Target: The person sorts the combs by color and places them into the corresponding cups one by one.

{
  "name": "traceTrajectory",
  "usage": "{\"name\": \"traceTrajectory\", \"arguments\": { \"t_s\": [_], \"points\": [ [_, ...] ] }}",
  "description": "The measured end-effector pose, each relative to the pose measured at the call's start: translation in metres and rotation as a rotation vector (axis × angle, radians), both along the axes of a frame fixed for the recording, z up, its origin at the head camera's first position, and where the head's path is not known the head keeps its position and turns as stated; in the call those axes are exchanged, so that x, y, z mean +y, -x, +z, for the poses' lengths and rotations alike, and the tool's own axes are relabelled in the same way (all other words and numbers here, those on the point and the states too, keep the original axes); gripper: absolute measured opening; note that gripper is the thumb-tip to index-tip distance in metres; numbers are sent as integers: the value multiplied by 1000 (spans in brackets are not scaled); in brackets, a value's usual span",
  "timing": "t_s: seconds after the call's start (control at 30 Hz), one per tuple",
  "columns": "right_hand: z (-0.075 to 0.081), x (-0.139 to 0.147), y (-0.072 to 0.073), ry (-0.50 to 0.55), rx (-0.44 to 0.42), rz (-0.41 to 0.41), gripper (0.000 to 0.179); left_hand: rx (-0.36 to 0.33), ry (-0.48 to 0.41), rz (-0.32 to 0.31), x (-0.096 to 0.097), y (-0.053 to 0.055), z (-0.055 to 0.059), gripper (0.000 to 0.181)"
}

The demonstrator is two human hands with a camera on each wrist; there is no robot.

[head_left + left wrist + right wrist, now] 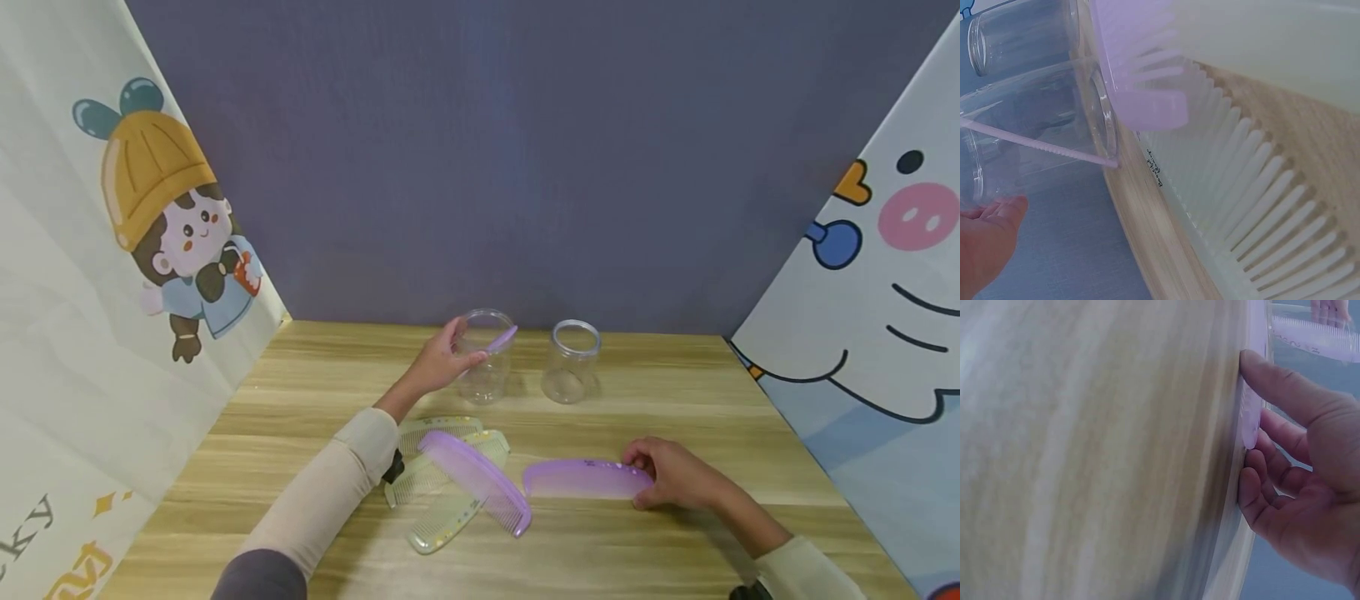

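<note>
My left hand (pixel 442 360) grips the upper side of a clear jar (pixel 483 383), thumb on the near side. A purple comb (pixel 502 338) leans inside this jar, one end just above the rim; in the left wrist view, the comb (pixel 1035 143) slants through the clear wall. On the wooden table at the front right, my right hand (pixel 678 473) pinches the right end of another purple comb (pixel 585 479). The right wrist view shows thumb and fingers (pixel 1285 384) on either side of that comb (pixel 1251 412).
A second clear jar (pixel 570 367) stands right of the first. Under my left forearm lie several pale green combs (pixel 446 521), overlapping, with a purple comb (pixel 480 479) across them. A dark panel (pixel 487 167) rises behind the table (pixel 360 350), with printed cloths at both sides.
</note>
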State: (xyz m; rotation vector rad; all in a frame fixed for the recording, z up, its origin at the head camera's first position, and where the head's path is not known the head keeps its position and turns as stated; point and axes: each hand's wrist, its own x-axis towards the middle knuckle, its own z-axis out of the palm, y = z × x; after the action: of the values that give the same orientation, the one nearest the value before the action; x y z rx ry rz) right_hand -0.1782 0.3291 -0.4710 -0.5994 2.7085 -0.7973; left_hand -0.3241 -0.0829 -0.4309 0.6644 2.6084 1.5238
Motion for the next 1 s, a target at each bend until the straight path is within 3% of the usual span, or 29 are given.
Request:
{"name": "traceTrajectory", "arguments": {
  "t_s": [0.3,0.5,1.0],
  "points": [
    [-5,4,5,23,7,14,48,-12,-8,9,1,1,-1,95],
    [-3,8,7,31,19,-19,47,-6,-15,3,1,1,0,93],
    [5,10,16,93,-44,-47,52,14,-23,2,1,0,0,93]
  ]
}}
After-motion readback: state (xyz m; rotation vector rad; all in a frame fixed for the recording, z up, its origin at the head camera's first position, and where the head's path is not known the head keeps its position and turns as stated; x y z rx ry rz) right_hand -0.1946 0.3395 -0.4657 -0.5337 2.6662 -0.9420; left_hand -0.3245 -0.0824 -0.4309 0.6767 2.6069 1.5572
